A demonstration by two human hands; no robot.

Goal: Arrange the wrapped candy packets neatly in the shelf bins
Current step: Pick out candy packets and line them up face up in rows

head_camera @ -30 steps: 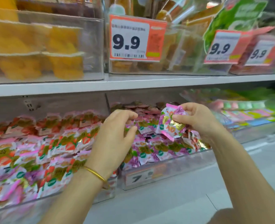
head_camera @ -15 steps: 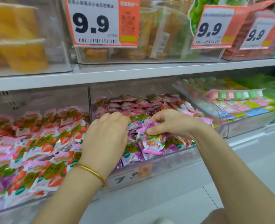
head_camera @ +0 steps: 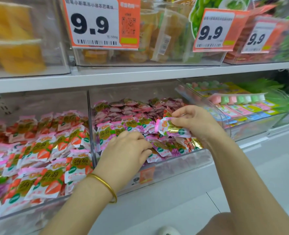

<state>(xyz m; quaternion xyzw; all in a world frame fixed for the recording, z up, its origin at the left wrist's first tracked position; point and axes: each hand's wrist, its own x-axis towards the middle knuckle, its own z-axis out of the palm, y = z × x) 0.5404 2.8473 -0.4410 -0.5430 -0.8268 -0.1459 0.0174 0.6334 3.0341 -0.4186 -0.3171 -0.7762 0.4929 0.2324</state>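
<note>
A clear middle bin (head_camera: 182,161) on the lower shelf holds several purple grape candy packets (head_camera: 133,123). My right hand (head_camera: 194,122) pinches one pink-and-purple packet (head_camera: 170,128) just above the pile, near the bin's right side. My left hand (head_camera: 125,154), with a gold bangle on the wrist, reaches into the front of the same bin, fingers curled down among the packets; whether it holds one is hidden. A clear left bin (head_camera: 38,211) is full of red strawberry candy packets (head_camera: 43,150).
To the right stands an angled clear bin (head_camera: 252,128) of pastel candy strips. The upper shelf (head_camera: 140,74) carries clear bins of yellow and orange snacks behind orange 9.9 price tags (head_camera: 99,22). The white shelf ledge (head_camera: 174,189) runs below the bins.
My right hand put its packet down into the pile, then rose to the right with a packet pinched again. My left hand sank into the front of the middle bin. The view moved closer.
</note>
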